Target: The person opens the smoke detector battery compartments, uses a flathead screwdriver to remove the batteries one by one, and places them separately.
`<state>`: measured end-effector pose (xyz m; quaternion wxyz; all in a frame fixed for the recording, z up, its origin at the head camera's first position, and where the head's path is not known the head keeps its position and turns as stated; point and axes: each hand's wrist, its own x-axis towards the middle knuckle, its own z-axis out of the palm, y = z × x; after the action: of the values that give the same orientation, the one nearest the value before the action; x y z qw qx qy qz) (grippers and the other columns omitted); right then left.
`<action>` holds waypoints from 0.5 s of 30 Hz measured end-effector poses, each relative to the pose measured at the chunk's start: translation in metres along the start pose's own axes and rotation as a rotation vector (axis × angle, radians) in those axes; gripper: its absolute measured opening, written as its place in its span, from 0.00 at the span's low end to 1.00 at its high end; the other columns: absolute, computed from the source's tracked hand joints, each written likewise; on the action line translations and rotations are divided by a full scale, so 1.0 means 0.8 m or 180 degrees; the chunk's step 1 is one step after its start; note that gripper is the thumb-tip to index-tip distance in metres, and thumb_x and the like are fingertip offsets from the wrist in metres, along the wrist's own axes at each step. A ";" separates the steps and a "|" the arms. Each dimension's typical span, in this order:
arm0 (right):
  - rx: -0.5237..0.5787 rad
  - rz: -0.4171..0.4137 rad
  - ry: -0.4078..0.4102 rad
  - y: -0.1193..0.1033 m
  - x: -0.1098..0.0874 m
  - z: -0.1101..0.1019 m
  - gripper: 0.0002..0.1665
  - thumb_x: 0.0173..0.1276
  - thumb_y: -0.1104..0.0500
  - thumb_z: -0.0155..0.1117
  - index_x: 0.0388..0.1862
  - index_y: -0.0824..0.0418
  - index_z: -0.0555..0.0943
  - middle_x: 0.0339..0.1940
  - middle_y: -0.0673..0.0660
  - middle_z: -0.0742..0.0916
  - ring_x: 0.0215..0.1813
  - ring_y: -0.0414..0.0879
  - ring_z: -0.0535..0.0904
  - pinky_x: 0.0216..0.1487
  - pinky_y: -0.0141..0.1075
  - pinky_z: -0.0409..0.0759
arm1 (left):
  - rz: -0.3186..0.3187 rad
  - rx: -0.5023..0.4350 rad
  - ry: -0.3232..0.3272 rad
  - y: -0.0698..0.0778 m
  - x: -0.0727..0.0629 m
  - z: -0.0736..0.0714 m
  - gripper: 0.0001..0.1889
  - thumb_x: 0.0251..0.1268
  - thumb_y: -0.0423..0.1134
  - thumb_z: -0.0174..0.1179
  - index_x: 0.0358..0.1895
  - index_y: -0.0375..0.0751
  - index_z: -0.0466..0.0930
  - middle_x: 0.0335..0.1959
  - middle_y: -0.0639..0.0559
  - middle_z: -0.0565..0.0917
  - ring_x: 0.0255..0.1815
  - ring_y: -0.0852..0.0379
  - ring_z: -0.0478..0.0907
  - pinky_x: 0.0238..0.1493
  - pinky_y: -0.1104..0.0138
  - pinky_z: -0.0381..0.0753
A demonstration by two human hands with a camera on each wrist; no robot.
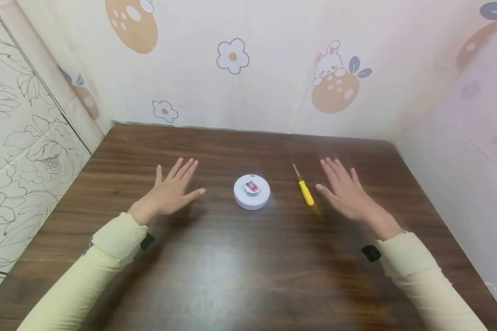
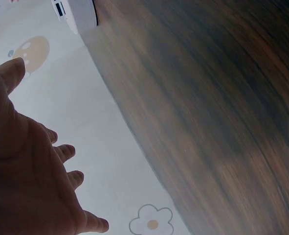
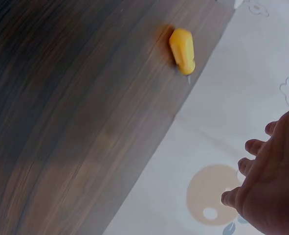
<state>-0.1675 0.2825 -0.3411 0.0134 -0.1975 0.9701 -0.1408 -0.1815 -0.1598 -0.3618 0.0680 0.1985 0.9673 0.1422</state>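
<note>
A round white smoke detector (image 1: 251, 198) with a red label on its raised centre lies on the table in the head view. To its right is a screwdriver (image 1: 306, 192) with a yellow handle, its metal tip pointing toward the wall. My left hand (image 1: 167, 193) is held left of the detector, fingers straight and spread, with nothing in it. On the other side my right hand (image 1: 348, 193) is nearest the screwdriver, fingers extended and holding nothing. The right wrist view shows the yellow handle (image 3: 183, 51) apart from the fingers; part of the detector (image 2: 80, 14) appears at the left wrist view's top edge.
The dark wood-grain table (image 1: 215, 266) runs back to a wall covering (image 1: 273, 92) printed with flowers and rabbits. A panel with line-drawn flowers (image 1: 29, 138) stands along the left side. Each wrist bears a small black device, as at the left cuff (image 1: 120, 236).
</note>
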 end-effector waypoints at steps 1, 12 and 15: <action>0.0009 -0.0027 -0.0012 -0.003 0.002 0.001 0.43 0.77 0.41 0.39 0.78 0.60 0.38 0.78 0.63 0.45 0.76 0.57 0.32 0.69 0.62 0.25 | 0.0012 0.0000 -0.0011 0.001 0.001 0.001 0.43 0.70 0.64 0.41 0.77 0.46 0.33 0.78 0.49 0.39 0.76 0.47 0.29 0.64 0.34 0.19; 0.0030 -0.0151 -0.0128 -0.027 0.025 0.020 0.43 0.76 0.40 0.39 0.78 0.60 0.40 0.78 0.61 0.46 0.76 0.57 0.34 0.71 0.62 0.30 | 0.0173 -0.0109 -0.0020 0.017 0.012 0.011 0.43 0.70 0.64 0.43 0.77 0.46 0.34 0.78 0.49 0.39 0.76 0.47 0.29 0.65 0.34 0.22; 0.0020 -0.0171 -0.0160 -0.032 0.030 0.026 0.43 0.76 0.38 0.38 0.78 0.59 0.39 0.78 0.60 0.46 0.76 0.57 0.35 0.71 0.61 0.29 | 0.0211 -0.0107 -0.0019 0.022 0.015 0.014 0.44 0.69 0.65 0.42 0.77 0.46 0.35 0.78 0.48 0.40 0.76 0.47 0.30 0.65 0.34 0.24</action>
<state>-0.1778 0.2450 -0.3528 0.0345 -0.2269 0.9633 -0.1391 -0.1840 -0.1369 -0.3681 0.0695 0.2297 0.9575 0.1601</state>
